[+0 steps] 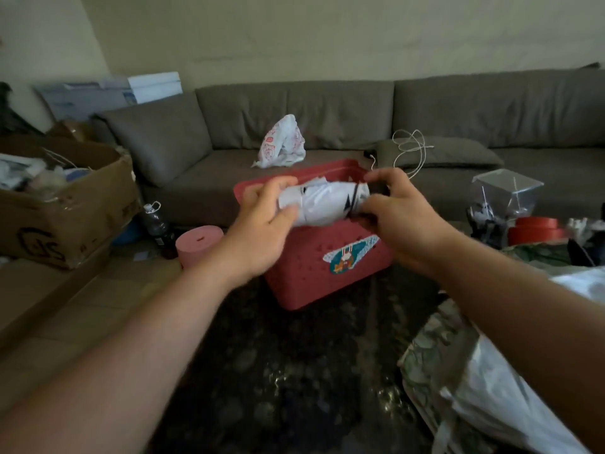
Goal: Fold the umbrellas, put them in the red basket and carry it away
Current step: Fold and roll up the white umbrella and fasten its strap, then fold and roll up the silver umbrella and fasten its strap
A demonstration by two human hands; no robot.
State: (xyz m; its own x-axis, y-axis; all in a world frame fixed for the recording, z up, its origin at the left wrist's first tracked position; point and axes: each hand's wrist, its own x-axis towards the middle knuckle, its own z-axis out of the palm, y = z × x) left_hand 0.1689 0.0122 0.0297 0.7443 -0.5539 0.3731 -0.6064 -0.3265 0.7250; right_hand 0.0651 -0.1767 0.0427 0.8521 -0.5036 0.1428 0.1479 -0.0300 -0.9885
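Holding a folded white umbrella (322, 204) just above the red basket (327, 273), my left hand (266, 221) grips its cloth end, my right hand (393, 211) pinches the dark strap end. Next, I judge, securing the strap and lowering it in.

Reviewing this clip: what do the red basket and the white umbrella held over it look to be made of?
Red basket: looks like moulded plastic with a matte finish, judging by its rigid walls, small perforations and a sticker on the side. White umbrella: thin woven or synthetic fabric, probably, since it crumples in soft creases; its dark end looks like plastic, though blurred.
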